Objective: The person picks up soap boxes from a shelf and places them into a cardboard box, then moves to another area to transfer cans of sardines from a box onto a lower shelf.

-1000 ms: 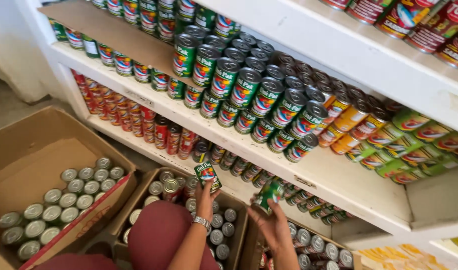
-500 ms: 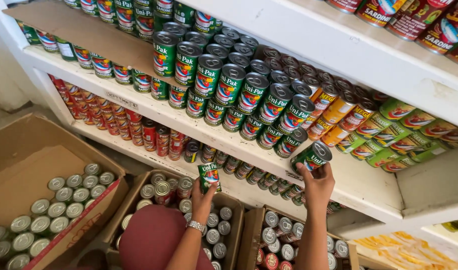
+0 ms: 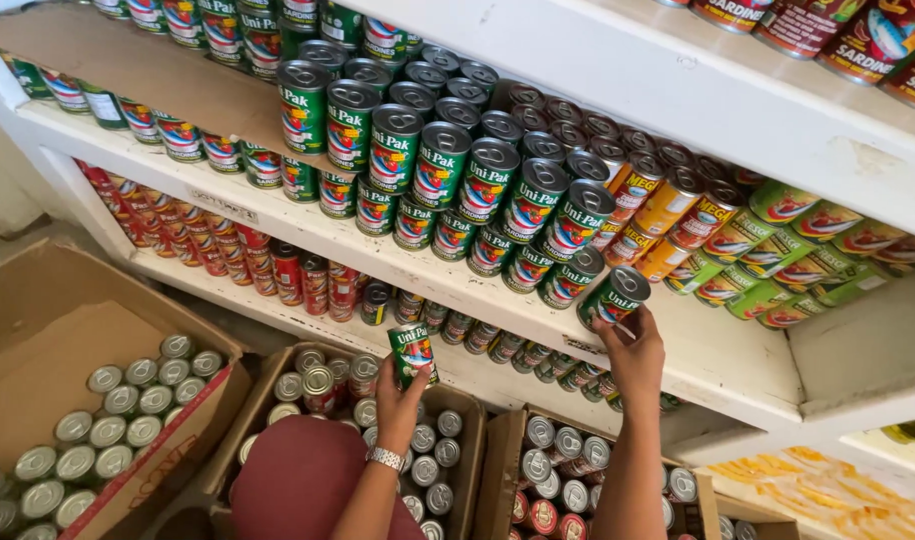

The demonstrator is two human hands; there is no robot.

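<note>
The right hand (image 3: 638,355) is closed around the lower body of a green-labelled cylindrical metal tin (image 3: 615,297), held tilted with its ribbed silver lid facing up and to the right; the fingers are largely hidden behind the tin. The tin's base sits at the front edge of the white painted shelf board (image 3: 723,360), just beside the end of a stacked double row of matching green tins (image 3: 448,180), which runs up and to the left from the grip. To the right of the grip lie orange- and green-labelled tins on their sides (image 3: 778,250).

The left hand (image 3: 400,395), wearing a metal wristband, is clamped on a second green-labelled tin (image 3: 413,352), held upright well to the left of and below the first, above an open brown cardboard carton (image 3: 483,470) filled with tins seen lid-up. Behind it, a lower shelf holds red-labelled tins (image 3: 228,255), partly shadowed. A larger cardboard carton of silver-lidded tins (image 3: 108,410) lies at far left, cut off by the frame edge. A maroon cap brim hides part of the middle carton.
</note>
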